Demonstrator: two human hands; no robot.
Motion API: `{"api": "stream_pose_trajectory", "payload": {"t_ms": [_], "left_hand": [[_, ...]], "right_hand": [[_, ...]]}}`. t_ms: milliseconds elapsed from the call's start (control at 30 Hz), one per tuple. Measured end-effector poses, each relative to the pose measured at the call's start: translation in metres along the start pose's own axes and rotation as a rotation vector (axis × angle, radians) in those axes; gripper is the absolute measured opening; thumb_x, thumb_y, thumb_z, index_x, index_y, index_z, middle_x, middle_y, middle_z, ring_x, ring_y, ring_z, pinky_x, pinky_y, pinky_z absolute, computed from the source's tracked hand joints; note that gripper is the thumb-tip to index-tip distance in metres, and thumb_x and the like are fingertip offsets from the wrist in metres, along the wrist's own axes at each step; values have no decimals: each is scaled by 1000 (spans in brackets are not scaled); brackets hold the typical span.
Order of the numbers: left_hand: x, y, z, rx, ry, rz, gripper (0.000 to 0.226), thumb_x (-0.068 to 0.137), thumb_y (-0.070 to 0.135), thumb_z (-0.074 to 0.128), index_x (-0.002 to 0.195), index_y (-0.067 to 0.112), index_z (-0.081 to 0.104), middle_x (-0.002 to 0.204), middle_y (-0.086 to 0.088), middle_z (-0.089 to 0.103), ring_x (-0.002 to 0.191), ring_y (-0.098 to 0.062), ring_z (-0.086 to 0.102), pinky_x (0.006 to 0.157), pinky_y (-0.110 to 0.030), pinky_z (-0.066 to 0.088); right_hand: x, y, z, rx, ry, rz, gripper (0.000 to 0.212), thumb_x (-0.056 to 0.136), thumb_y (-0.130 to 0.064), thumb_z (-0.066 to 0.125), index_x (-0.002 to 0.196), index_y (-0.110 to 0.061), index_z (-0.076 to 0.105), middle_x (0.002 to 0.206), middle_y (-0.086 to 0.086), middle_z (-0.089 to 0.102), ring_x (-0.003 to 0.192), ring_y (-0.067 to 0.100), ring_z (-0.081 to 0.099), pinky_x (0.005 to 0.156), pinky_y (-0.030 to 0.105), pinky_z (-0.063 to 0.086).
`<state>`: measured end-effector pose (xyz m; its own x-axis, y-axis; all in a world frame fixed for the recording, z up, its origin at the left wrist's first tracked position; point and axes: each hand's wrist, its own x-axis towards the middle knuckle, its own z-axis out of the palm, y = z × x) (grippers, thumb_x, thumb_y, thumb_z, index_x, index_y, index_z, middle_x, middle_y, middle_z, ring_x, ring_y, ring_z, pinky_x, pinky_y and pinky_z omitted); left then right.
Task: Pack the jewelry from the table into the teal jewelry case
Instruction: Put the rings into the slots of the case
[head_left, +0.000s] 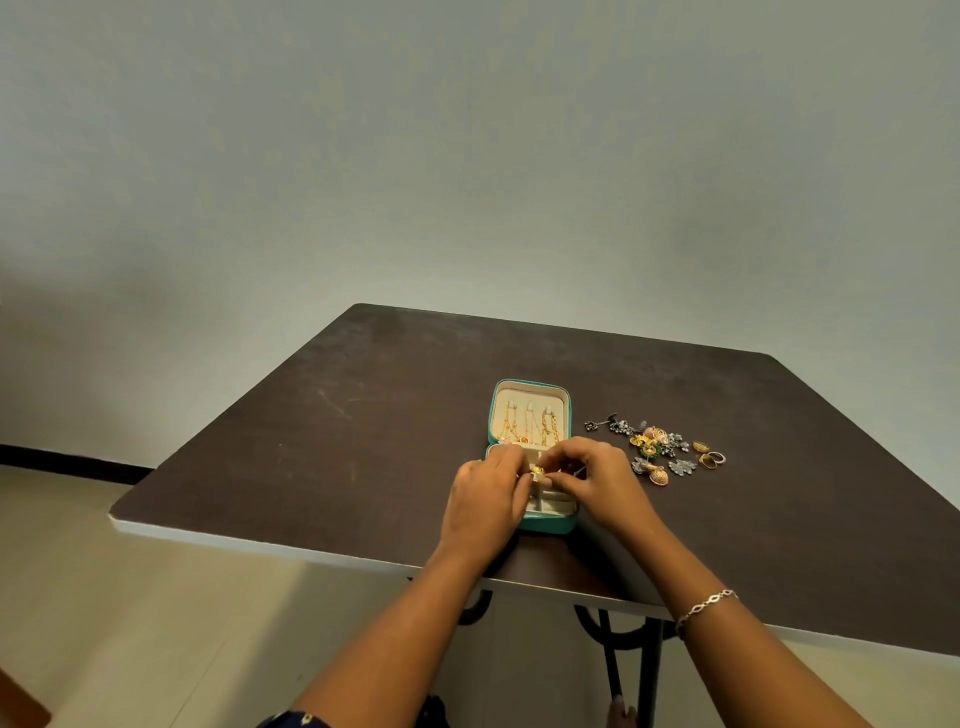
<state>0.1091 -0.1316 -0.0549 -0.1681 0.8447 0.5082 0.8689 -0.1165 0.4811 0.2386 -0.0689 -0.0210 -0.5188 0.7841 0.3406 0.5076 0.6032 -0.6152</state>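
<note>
The left hand (488, 491) and the right hand (597, 478) are brought together, fingertips almost meeting, and both have their fingers curled in to pinch a small gold piece (537, 471) between them. They hold it directly above the tray half of the open teal jewelry case (551, 522), whose cream compartments show just under the fingers; whether the piece touches the tray is hidden by the fingers. The case lies close to the near edge of the tabletop (363, 415), with its lid (530, 387) folded back toward the far edge. Three gold chains (529, 426) hang in a row inside the lid. To the right of the case, apart from it and just beyond the right hand, a heap of jewelry (657, 447) in silver, gold and green lies loose on the tabletop, and a few rings (710, 457) lie at its right end. A thin bracelet (706, 605) circles the right wrist.
</note>
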Motion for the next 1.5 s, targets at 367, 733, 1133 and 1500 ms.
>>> {"api": "stream_pose_trajectory", "payload": {"t_ms": [367, 733, 1133, 1500], "left_hand": [[2, 0, 0, -20, -31, -56, 23, 94, 28, 47, 115, 20, 47, 120, 2, 58, 98, -13, 57, 83, -27, 45], [3, -3, 2, -25, -27, -64, 23, 94, 27, 47, 115, 19, 48, 120, 1, 59, 97, -16, 58, 81, -28, 46], [4, -5, 5, -35, -35, -71, 20, 94, 28, 47, 112, 19, 48, 117, 0, 60, 95, -15, 59, 79, -29, 50], [4, -4, 4, -42, -42, -77, 20, 94, 27, 47, 112, 20, 48, 117, 0, 60, 97, -14, 60, 80, -30, 52]], "right_hand": [[14, 8, -25, -264, -19, -43, 16, 80, -8, 66, 96, -9, 70, 98, 7, 66, 88, 16, 59, 81, 31, 50], [13, 9, -12, -393, -84, -53, 18, 84, -11, 61, 100, -14, 70, 106, 5, 64, 98, 20, 58, 85, 33, 48], [11, 12, -9, -346, -31, -70, 22, 81, -7, 63, 103, -13, 66, 102, 5, 66, 92, 19, 58, 82, 33, 49], [8, 29, -11, -214, 44, -120, 20, 79, 3, 61, 94, -9, 68, 93, 4, 65, 87, 18, 59, 73, 23, 47]]}}
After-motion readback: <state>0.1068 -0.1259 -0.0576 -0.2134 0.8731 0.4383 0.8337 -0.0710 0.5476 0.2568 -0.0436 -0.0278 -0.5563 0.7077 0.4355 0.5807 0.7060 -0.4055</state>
